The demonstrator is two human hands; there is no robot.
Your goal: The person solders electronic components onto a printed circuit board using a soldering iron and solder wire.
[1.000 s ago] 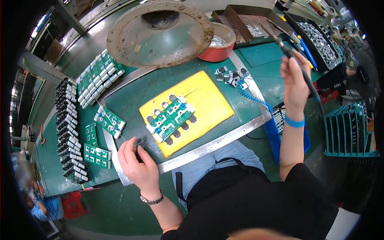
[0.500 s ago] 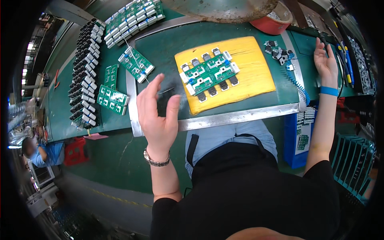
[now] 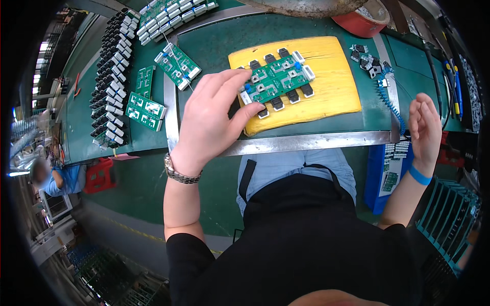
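Just above the frame's centre, a green circuit board (image 3: 276, 79) lies on a yellow pad (image 3: 326, 97). The left hand (image 3: 209, 120), fingers spread open, reaches from lower left, fingertips at the board's left end. The right hand (image 3: 423, 125) hangs open and empty at the right edge, well apart.

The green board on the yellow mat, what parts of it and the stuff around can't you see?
- Head view: green board, near-left corner hidden under the left hand.
- Grey round dish, cut off by the top edge.
- Right hand, empty, palm side turned away.
- Small black parts, too small to identify.
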